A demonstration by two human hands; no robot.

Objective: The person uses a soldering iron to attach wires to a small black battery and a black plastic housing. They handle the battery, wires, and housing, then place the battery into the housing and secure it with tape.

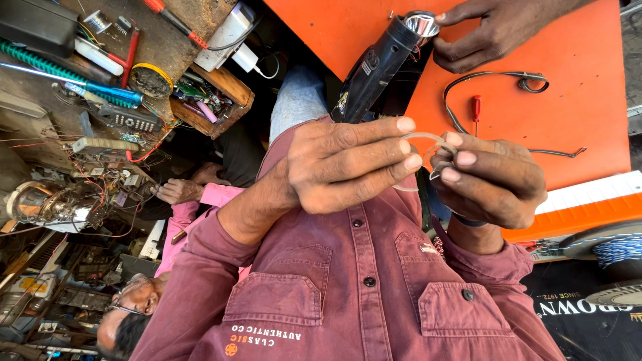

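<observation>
- Left hand (348, 164): fingers pinched narrow on the left side of a clear ring (422, 136), held mid-air over the lap, near the middle of the view.
- Right hand (491, 177): fingers closed on the ring's right side. The lower arc is hidden behind the fingers.
- There is a small shiny bit under the right thumb, but I can't make it out.
- Black torch (378, 63): lower end hidden behind the left hand. Another person's hand (491, 33) grips its silver head at the far edge, arm cut off.
- Orange tabletop (575, 134), far right: carries a black strap (491, 75) and a red screwdriver (476, 107).
- Far-left shelf clutter is too tangled to read.
</observation>
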